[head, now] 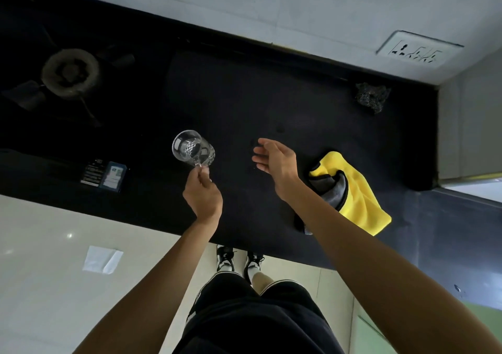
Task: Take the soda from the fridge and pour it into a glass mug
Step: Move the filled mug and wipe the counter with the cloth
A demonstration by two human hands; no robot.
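My left hand (202, 195) grips the handle of a clear cut-glass mug (191, 147) and holds it tilted on its side over the black counter (244, 95); its mouth faces up and left. The mug looks empty. My right hand (274, 161) hovers just to the right of the mug with relaxed, slightly spread fingers and holds nothing. No soda and no fridge are in view.
A yellow and grey cloth (350, 193) lies on the counter to the right of my right hand. A dark scrubber (370, 97) sits at the back right. A gas burner (69, 72) is at the left, with a small box (108, 176) near the front edge.
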